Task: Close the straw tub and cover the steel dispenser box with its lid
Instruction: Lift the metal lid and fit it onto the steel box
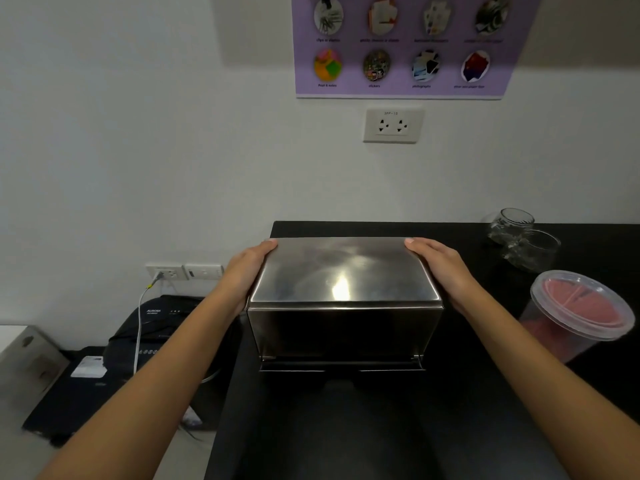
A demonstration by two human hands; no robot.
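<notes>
Steel lid (pixel 344 271) sits square on the dispenser box (pixel 346 336) at the middle of the black bench (pixel 381 427); the straw tub (pixel 578 315) at right looks capped, so both steps seem all but done. Left hand (pixel 247 268) and right hand (pixel 441 266) flank the lid, 2 flat grips pressing its side edges; forearms reach straight forward.

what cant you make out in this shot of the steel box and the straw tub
Head view only:
- Inside the steel dispenser box: hidden by its lid.
- Palms of the left hand and right hand: hidden against the lid's sides.
- Straws in the straw tub: blurred pink behind its cloudy cover.
- Poster captions: mostly too blurred.
</notes>
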